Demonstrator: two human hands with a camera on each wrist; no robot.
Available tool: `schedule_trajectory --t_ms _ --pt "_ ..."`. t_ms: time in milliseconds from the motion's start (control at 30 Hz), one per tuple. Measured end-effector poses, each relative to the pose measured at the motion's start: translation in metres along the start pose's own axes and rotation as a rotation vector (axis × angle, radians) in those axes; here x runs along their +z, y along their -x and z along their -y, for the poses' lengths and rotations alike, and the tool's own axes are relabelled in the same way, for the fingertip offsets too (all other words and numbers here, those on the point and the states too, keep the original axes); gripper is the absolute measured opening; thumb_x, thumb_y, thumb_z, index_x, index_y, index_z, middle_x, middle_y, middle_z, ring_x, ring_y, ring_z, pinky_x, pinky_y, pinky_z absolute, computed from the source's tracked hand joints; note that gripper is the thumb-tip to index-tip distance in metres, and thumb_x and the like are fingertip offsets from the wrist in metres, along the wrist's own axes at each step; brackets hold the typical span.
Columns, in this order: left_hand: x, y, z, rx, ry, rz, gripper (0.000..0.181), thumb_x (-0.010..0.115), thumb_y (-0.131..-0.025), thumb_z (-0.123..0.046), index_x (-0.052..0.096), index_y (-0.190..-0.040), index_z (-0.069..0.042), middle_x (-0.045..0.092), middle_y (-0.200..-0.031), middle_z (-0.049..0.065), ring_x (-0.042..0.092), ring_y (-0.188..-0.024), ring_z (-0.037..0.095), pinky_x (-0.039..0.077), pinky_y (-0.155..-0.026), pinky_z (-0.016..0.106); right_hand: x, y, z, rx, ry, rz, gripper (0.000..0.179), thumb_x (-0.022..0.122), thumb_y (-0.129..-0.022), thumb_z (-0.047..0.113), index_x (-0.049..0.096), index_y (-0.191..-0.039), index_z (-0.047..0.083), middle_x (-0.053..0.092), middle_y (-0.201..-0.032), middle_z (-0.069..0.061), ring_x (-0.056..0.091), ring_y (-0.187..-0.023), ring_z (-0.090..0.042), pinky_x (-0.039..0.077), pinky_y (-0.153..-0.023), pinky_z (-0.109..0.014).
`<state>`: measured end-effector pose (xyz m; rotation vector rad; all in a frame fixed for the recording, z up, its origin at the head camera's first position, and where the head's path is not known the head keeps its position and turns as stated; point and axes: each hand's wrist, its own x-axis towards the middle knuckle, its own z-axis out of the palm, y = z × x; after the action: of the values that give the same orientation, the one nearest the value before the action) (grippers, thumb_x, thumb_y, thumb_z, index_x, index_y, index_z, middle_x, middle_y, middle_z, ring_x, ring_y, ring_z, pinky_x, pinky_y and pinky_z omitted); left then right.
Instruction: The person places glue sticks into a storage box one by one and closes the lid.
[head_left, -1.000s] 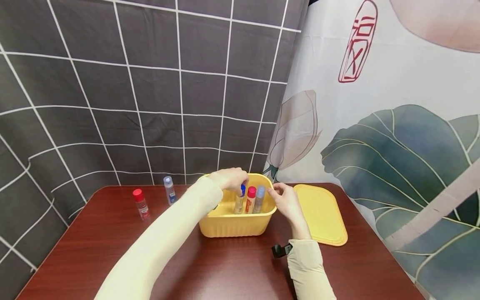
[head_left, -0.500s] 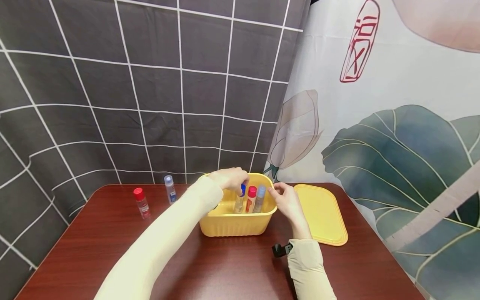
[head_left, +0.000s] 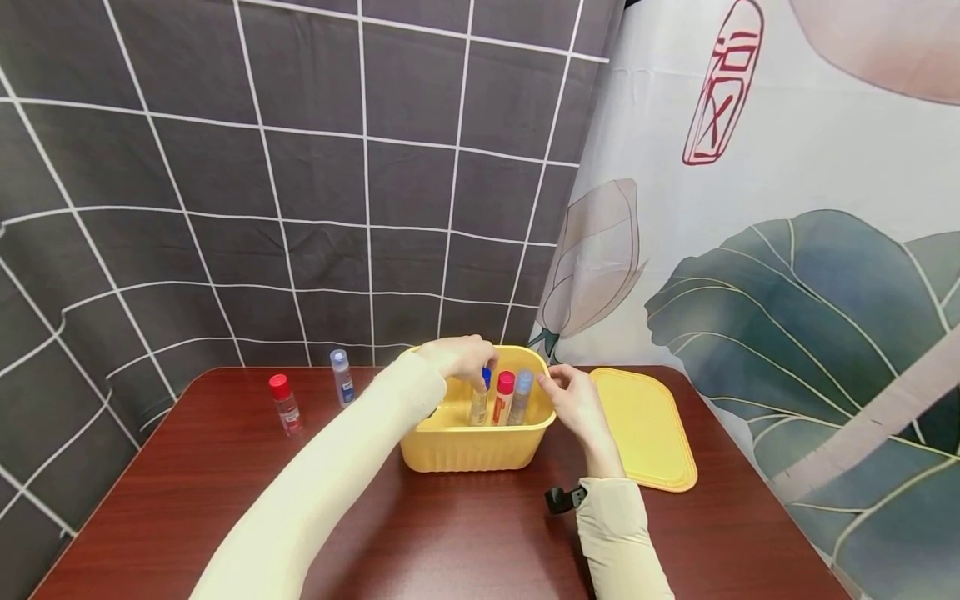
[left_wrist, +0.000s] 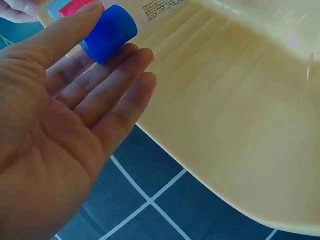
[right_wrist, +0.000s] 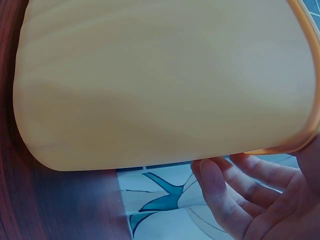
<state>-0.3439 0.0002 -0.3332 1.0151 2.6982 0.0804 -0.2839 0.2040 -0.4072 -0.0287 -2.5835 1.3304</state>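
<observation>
The blue-capped bottle (head_left: pixel 480 403) is inside the yellow box (head_left: pixel 471 452), its cap pinched between thumb and fingers of the left hand (head_left: pixel 461 360). At its three o'clock stand a red-capped bottle (head_left: pixel 503 400) and a pale-capped bottle (head_left: pixel 520 400). The right hand (head_left: pixel 579 407) grips the box's rim at two o'clock. Beyond, a yellow lid (head_left: pixel 647 432) lies at three o'clock; two loose bottles (head_left: pixel 286 407) stand around nine.

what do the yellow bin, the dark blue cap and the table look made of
The yellow bin: probably molded plastic, satin, with ribbed walls. The dark blue cap: likely plastic, smooth and evenly coloured. The table: reddish-brown grain, soft sheen; wood or laminate perhaps.
</observation>
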Motion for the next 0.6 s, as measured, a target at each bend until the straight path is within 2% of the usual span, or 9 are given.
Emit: schedule_trajectory --t_ms 200,300,400,600 --pt "-0.004 0.006 0.001 -0.034 0.033 0.018 0.043 0.08 -0.082 -0.03 0.063 -0.117 -0.012 0.064 -0.108 0.003 0.057 -0.096 0.018 0.048 -0.086 0.033 -0.001 0.0 0.001 0.0 0.009 -0.003 0.026 0.066 -0.094 0.02 0.067 -0.109 -0.002 0.069 -0.092 -0.014 0.064 -0.082 -0.026 0.055 -0.075 -0.039" --pt "-0.009 0.012 0.0 -0.07 0.071 0.035 0.052 0.079 -0.083 -0.033 0.059 -0.126 -0.013 0.062 -0.123 0.005 0.056 -0.11 0.02 0.045 -0.095 0.038 -0.002 0.0 0.0 0.003 0.01 -0.007 0.026 0.065 -0.094 0.02 0.067 -0.109 -0.002 0.069 -0.092 -0.014 0.064 -0.082 -0.026 0.055 -0.074 -0.039" --pt "-0.013 0.02 0.0 -0.09 0.105 0.044 0.058 0.077 -0.084 -0.037 0.055 -0.132 -0.014 0.058 -0.131 0.007 0.054 -0.119 0.024 0.043 -0.1 0.042 -0.003 0.0 0.0 0.002 0.012 -0.012 0.026 0.065 -0.094 0.019 0.067 -0.109 -0.002 0.069 -0.092 -0.013 0.064 -0.081 -0.026 0.055 -0.073 -0.038" --pt "-0.017 0.04 0.007 -0.065 0.19 -0.016 0.062 0.075 -0.086 -0.037 0.05 -0.137 -0.013 0.056 -0.134 0.011 0.051 -0.124 0.026 0.041 -0.102 0.044 -0.001 0.0 0.0 -0.015 0.007 -0.008 0.026 0.066 -0.094 0.018 0.068 -0.109 -0.003 0.067 -0.089 -0.013 0.062 -0.08 -0.025 0.054 -0.072 -0.037"
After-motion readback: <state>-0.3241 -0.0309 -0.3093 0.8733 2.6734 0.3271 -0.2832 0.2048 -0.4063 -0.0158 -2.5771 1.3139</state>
